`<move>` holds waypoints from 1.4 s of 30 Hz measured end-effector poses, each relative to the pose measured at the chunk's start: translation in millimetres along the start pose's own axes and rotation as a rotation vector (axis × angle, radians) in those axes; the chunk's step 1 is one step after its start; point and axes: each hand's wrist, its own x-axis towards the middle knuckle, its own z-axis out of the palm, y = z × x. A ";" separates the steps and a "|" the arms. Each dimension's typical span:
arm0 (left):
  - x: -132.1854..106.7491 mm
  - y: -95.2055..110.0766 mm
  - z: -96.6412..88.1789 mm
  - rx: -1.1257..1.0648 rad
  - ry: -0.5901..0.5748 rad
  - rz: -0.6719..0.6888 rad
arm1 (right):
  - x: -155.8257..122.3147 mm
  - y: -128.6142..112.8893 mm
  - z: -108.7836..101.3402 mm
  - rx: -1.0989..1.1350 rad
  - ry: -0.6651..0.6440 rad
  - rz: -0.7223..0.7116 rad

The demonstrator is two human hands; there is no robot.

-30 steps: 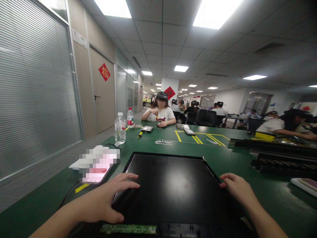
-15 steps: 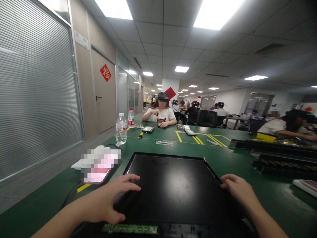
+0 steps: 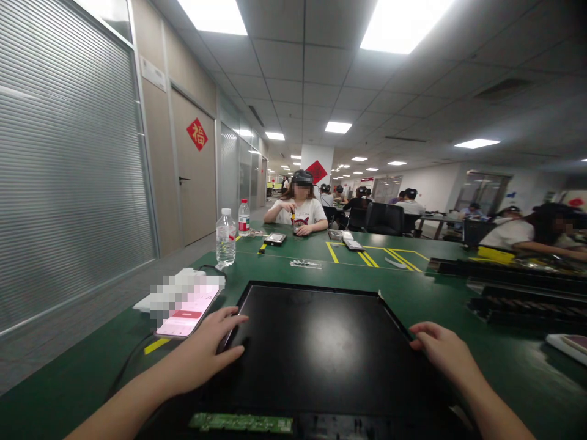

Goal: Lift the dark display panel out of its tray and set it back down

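Note:
A flat black monitor screen panel (image 3: 293, 342) lies in front of me with its glossy face up and a light reflected in it. Along its near side runs a green circuit board (image 3: 241, 422). My left hand (image 3: 202, 345) is at the panel's left edge, thumb and fingers stretched apart over the rim; whether it presses on it I cannot tell. On the opposite side my right hand (image 3: 443, 348) has its fingers bent and closed on the right edge of the frame.
A phone (image 3: 190, 311) and a clear water bottle (image 3: 225, 238) stand left of the panel. Further off are a red-capped bottle (image 3: 244, 218), hard drives (image 3: 275, 239) and a seated person (image 3: 300, 211). Long black parts (image 3: 518, 305) lie at right on the green table (image 3: 257, 269).
My left hand has moved back and outward, from above the panel to its left edge. The right hand stays at the right edge.

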 end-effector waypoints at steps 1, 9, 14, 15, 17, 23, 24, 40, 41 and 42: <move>1.8 -0.4 1.0 0.027 0.017 -0.036 | -0.3 -0.6 0.0 -0.002 0.002 0.001; 2.2 0.5 -0.5 0.074 0.007 -0.107 | -4.8 -1.2 -3.5 -0.028 0.045 0.034; -0.2 -9.0 -0.6 0.022 0.071 -0.054 | -2.2 7.2 -2.9 -0.075 0.086 0.026; 0.0 -10.1 -0.4 0.014 0.083 -0.059 | -1.6 8.1 -2.2 -0.077 0.078 0.026; 0.7 -10.3 -0.1 0.007 0.091 -0.068 | -1.0 8.1 -0.3 -0.072 0.043 0.022; 5.1 -8.2 4.2 0.014 0.095 -0.068 | -3.9 0.4 5.8 -0.094 -0.030 -0.016; 5.9 -8.9 5.4 0.009 0.105 -0.066 | -4.3 -0.6 6.3 -0.094 -0.032 -0.019; 4.0 -0.9 -3.7 -0.760 0.096 -0.202 | -5.5 -5.4 5.2 -0.101 -0.029 -0.021; 4.3 -1.5 -3.6 -0.801 0.113 -0.228 | -5.5 -5.4 5.4 -0.101 -0.033 -0.018; 4.6 -1.9 -3.7 -0.822 0.138 -0.257 | -5.4 -5.4 5.5 -0.102 -0.037 -0.015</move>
